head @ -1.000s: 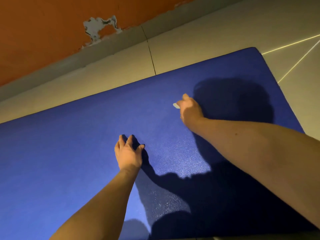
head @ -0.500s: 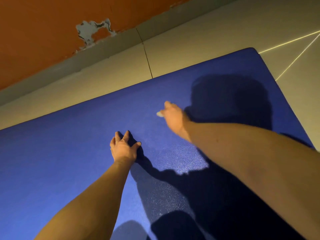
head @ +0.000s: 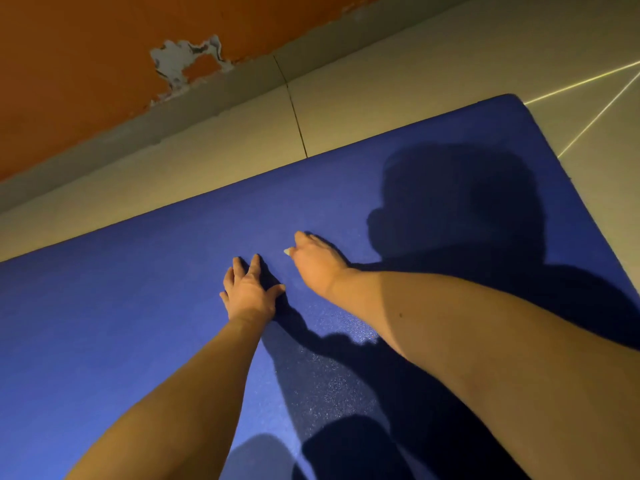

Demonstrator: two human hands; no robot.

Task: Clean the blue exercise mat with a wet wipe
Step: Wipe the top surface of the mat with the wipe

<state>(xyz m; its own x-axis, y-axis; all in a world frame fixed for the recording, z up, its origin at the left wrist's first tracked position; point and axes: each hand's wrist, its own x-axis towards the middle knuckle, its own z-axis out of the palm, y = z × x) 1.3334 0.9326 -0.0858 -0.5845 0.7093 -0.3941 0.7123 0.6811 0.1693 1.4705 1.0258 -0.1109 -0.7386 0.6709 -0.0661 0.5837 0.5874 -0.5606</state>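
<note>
Blue exercise mat (head: 121,306): lies flat. Left hand (head: 249,292): fingers spread, pressed flat on mat. Right hand (head: 317,263), just beyond: curled round wet wipe (head: 287,251), white corner showing, against mat. Tiled floor (head: 381,98). Orange wall (head: 86,64), chipped.

An orange wall (head: 86,64) runs along the far side, its paint chipped (head: 180,64) above a grey skirting (head: 194,98); pale floor tiles (head: 398,74) catch thin light streaks (head: 585,81) far right.
</note>
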